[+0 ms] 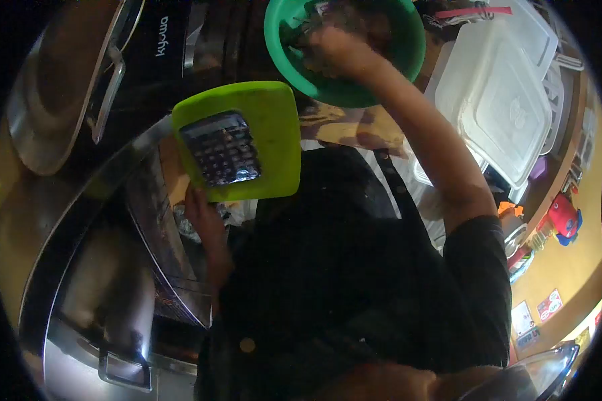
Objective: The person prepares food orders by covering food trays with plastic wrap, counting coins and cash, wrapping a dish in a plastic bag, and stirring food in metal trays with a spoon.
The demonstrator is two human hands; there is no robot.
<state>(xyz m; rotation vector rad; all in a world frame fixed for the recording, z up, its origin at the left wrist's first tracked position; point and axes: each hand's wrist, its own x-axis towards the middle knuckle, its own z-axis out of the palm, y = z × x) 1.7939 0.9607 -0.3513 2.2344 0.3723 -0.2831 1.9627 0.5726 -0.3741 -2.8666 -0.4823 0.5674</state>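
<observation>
White rectangular plastic containers (502,100) crowd beside a round green plastic bowl (341,98); the right hand (331,50) is inside, its grip unclear. The left hand (202,208), fingers partly hidden, grips a lime-green square plastic tray (279,147) bearing a black calculator-like device (222,150).

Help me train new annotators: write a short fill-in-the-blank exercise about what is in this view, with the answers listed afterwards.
1. The left hand holds a lime-green tray, on which lies a ____ with rows of keys.
2. The right hand reaches into a round ____ plastic basin.
3. The white lettering at the upper left reads "____".
4. The white plastic container lies on the image's ____ side.

Missing words: calculator; green; kyowa; right.
</observation>
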